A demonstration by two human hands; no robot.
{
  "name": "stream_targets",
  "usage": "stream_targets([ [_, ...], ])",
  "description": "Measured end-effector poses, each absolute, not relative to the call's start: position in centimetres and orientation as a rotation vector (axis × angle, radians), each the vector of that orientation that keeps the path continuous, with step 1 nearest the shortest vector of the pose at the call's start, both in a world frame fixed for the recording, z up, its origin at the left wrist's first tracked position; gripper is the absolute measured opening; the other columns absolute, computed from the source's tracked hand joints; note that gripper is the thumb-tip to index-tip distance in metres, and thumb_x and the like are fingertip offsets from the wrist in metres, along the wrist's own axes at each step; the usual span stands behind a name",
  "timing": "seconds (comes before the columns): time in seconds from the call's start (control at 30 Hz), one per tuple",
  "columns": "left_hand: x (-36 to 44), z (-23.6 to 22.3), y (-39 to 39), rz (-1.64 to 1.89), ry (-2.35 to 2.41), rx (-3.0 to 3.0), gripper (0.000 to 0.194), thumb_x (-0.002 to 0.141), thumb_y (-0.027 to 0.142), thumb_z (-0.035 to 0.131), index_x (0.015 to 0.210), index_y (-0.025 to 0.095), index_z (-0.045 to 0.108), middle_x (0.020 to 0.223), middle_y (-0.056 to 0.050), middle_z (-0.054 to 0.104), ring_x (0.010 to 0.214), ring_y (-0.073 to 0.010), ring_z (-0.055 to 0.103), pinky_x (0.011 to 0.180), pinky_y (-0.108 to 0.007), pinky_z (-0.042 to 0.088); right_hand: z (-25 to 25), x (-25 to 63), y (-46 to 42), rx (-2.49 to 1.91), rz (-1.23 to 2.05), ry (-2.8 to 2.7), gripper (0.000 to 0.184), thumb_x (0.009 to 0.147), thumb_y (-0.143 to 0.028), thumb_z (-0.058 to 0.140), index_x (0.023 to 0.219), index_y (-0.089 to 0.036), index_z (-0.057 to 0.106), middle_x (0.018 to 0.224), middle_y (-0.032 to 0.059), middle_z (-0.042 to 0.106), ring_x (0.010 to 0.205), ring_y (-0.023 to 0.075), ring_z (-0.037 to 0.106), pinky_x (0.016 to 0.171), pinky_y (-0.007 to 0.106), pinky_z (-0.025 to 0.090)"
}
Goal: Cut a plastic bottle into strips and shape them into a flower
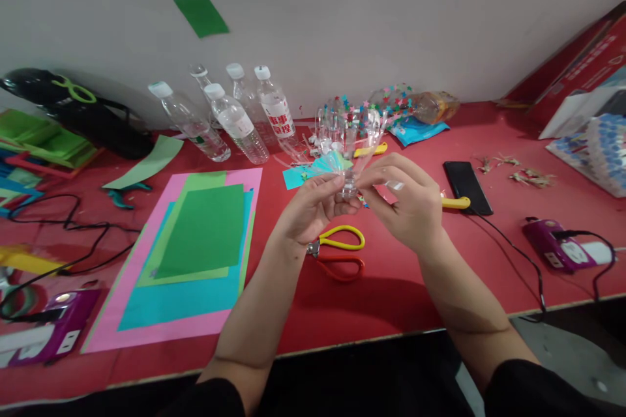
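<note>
A clear plastic bottle top cut into strips (pixel 349 184) is held upright in front of me, its strips fanning out from the neck. My left hand (pixel 320 202) is closed around the neck from the left. At the right side of the neck, the fingertips of my right hand (pixel 403 199) are pinched against the plastic. A small clear strip, perhaps tape (pixel 395 186), sticks to a finger of that hand. Pale blue fanned material (pixel 327 164) shows beside the strips. Scissors with yellow and red handles (pixel 341 238) lie below my hands, partly covered by my left wrist.
Several clear bottles (pixel 239 133) stand by the wall. Stacked coloured paper (pixel 200 231) lies left. A star-covered bottle (pixel 391 101), a yellow-handled tool (pixel 456 202), a black phone (pixel 467 186) and a purple glue gun or power strip-like device (pixel 557 244) lie right. Cables cross both sides.
</note>
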State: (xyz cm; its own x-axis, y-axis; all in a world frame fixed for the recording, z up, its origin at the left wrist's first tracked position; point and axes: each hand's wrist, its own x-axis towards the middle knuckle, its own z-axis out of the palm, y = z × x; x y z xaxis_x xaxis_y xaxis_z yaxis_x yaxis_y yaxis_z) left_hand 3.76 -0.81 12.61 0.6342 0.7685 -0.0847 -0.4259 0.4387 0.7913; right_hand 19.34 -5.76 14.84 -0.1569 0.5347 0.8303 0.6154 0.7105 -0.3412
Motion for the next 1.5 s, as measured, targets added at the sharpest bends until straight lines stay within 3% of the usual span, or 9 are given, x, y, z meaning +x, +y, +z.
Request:
stream_targets([
  [0.2,3.8,12.5,-0.8,0.782,0.501,0.835,0.023,0.072,0.032,0.078,0.082,0.012,0.071,0.070,-0.003,0.069,0.061,-0.0097,0.066,0.056,-0.018,0.054,14.8,19.3,-5.7,-0.944,-0.072,-1.850,0.020,0.085,-0.002,0.054,0.083,-0.021,0.061,0.078,0.0006,0.064,0.075,0.0139,0.061,0.069,0.029,0.052],
  [0.47,3.9,12.5,-0.7,0.775,0.478,0.905,0.020,0.074,0.032,0.074,0.080,0.013,0.069,0.070,-0.002,0.066,0.059,-0.0088,0.061,0.058,-0.020,0.052,14.9,19.7,-5.5,-0.939,-0.043,-1.811,0.017,0.088,-0.007,0.056,0.092,-0.023,0.060,0.086,0.0009,0.068,0.087,0.0160,0.066,0.079,0.034,0.055],
  [0.97,4.1,11.8,-0.5,0.854,0.576,0.982,0.030,0.072,0.033,0.078,0.090,0.015,0.063,0.067,0.001,0.064,0.057,-0.0080,0.058,0.060,-0.022,0.047,15.3,19.4,-6.2,-0.940,-0.070,-1.927,0.020,0.086,-0.006,0.054,0.100,-0.019,0.061,0.100,0.0073,0.069,0.099,0.0190,0.065,0.087,0.037,0.055],
  [1.27,4.5,11.3,-0.6,0.764,0.607,1.026,0.026,0.073,0.026,0.076,0.093,0.015,0.063,0.079,-0.003,0.071,0.060,-0.0081,0.060,0.061,-0.023,0.048,16.5,21.9,-6.6,-1.062,-0.138,-1.653,0.026,0.085,-0.007,0.056,0.103,-0.024,0.065,0.089,0.0022,0.065,0.080,0.0157,0.061,0.073,0.033,0.054],
  [1.5,4.8,11.2,-0.8,0.724,0.633,1.095,0.026,0.074,0.024,0.075,0.095,0.015,0.062,0.079,-0.002,0.070,0.060,-0.0085,0.060,0.061,-0.024,0.049,16.3,22.5,-6.1,-1.169,-0.247,-1.690,0.026,0.088,-0.014,0.058,0.110,-0.023,0.065,0.088,0.0032,0.059,0.080,0.0167,0.058,0.076,0.037,0.054],
])
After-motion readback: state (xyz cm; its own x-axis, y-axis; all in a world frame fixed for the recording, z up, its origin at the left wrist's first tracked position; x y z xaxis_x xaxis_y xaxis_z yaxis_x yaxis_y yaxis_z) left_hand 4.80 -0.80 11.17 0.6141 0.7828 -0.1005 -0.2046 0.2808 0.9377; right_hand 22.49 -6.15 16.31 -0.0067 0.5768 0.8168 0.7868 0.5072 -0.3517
